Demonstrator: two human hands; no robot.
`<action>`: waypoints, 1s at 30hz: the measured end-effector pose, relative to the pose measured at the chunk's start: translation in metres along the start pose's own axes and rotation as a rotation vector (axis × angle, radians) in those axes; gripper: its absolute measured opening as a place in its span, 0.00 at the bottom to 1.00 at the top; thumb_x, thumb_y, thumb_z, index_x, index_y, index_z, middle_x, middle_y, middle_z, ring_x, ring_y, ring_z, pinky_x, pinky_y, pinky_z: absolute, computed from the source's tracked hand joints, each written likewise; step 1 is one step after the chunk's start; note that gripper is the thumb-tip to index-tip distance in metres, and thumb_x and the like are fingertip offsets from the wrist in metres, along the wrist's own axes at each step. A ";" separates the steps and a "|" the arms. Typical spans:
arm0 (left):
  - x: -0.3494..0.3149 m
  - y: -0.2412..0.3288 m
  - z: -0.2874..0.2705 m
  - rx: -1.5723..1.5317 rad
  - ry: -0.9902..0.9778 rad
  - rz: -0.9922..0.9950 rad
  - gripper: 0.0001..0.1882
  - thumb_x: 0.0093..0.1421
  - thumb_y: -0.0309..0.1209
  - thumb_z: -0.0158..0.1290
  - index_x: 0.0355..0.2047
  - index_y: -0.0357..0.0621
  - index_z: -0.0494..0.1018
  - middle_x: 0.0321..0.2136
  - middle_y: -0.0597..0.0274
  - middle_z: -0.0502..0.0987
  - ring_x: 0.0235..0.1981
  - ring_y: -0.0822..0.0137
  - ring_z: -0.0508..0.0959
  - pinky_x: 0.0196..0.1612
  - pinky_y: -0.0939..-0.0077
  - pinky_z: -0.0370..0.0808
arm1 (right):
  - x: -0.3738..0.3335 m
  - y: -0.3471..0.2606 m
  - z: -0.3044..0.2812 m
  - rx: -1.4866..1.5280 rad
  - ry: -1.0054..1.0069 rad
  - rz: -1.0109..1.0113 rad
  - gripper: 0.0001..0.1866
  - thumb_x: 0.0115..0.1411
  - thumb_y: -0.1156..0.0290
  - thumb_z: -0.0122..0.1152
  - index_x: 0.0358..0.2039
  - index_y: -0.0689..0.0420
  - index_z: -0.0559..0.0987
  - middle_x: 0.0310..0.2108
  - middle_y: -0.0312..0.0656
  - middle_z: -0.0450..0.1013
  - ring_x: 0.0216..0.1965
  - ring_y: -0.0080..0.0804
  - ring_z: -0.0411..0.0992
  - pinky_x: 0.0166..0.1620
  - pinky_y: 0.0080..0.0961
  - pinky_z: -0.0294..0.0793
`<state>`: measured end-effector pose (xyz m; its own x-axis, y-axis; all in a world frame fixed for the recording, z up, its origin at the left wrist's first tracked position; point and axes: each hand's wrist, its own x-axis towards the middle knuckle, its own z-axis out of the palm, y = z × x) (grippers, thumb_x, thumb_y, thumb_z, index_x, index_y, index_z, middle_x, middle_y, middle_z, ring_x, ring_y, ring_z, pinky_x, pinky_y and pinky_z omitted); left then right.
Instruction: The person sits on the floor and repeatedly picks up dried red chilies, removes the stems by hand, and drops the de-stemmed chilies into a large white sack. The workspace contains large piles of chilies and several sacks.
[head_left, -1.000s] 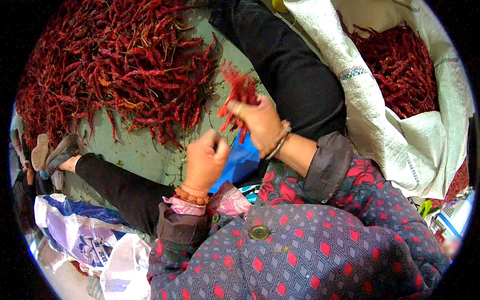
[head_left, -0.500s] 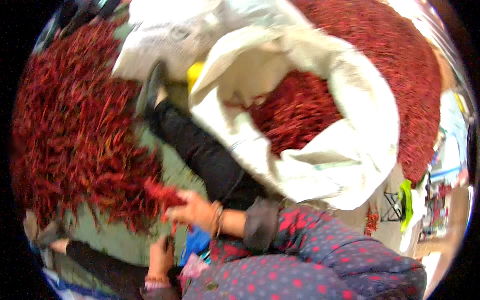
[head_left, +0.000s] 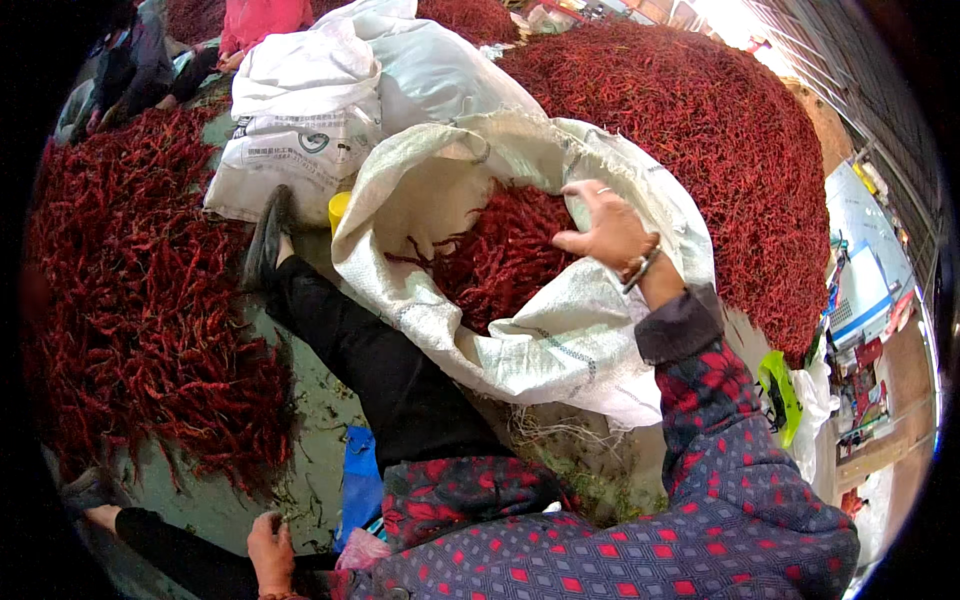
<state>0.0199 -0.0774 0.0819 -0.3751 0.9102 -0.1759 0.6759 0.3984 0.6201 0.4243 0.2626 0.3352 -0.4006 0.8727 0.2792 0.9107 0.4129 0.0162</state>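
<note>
On the closed white sack (head_left: 290,165), lines of small dark printing are showing, together with a round dark emblem. On the wide-mouthed woven sack (head_left: 400,310) beside it, a broken band of dark marks is running down the folded cloth.

Red dried chillies (head_left: 505,255) are lying inside this woven sack, just to the left of the right hand (head_left: 608,235) and below its fingertips. The hand is hanging over the sack's mouth, with its back facing up, its fingers extending forward and its thumb standing apart toward the chillies. I cannot tell if the thumb is touching them. The right arm is stretching forward from the body, and a bracelet (head_left: 643,268) is circling its wrist.

The left hand (head_left: 270,555) is staying low, near the blue cloth (head_left: 360,485). Its fingers are curling in and its thumb is pointing up; I cannot tell whether it is pinching something. A chilli pile (head_left: 160,300) is spreading on the floor ahead of it.
</note>
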 end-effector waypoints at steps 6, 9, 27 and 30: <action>-0.010 -0.030 -0.021 -0.031 0.030 -0.174 0.08 0.50 0.28 0.47 0.21 0.34 0.65 0.18 0.45 0.67 0.22 0.50 0.69 0.26 0.66 0.65 | -0.019 -0.088 0.013 0.873 0.124 0.057 0.05 0.48 0.74 0.55 0.25 0.62 0.73 0.21 0.38 0.70 0.26 0.24 0.68 0.32 0.20 0.67; 0.013 -0.030 -0.009 0.003 0.034 -0.203 0.09 0.49 0.31 0.47 0.23 0.35 0.68 0.22 0.45 0.70 0.26 0.49 0.71 0.29 0.65 0.66 | -0.043 -0.151 0.033 0.981 -0.076 -0.141 0.03 0.47 0.76 0.54 0.23 0.62 0.74 0.21 0.37 0.70 0.26 0.24 0.68 0.31 0.19 0.66; 0.100 -0.064 0.034 0.444 0.188 -0.457 0.14 0.48 0.39 0.50 0.27 0.41 0.68 0.27 0.51 0.73 0.30 0.50 0.72 0.32 0.62 0.69 | -0.087 -0.268 0.254 1.268 -1.019 -0.104 0.08 0.48 0.70 0.54 0.26 0.62 0.74 0.20 0.40 0.71 0.23 0.24 0.69 0.28 0.22 0.69; 0.089 -0.065 0.015 0.245 0.048 -0.521 0.10 0.48 0.36 0.49 0.27 0.42 0.69 0.25 0.50 0.72 0.27 0.48 0.72 0.31 0.60 0.68 | -0.087 -0.271 0.255 1.279 -1.053 -0.118 0.08 0.48 0.70 0.53 0.26 0.62 0.74 0.20 0.41 0.71 0.23 0.24 0.69 0.28 0.22 0.69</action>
<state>-0.0477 -0.0207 0.0140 -0.7223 0.5828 -0.3724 0.5190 0.8126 0.2650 0.1867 0.1413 0.0616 -0.8300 0.3856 -0.4032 0.4191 -0.0460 -0.9068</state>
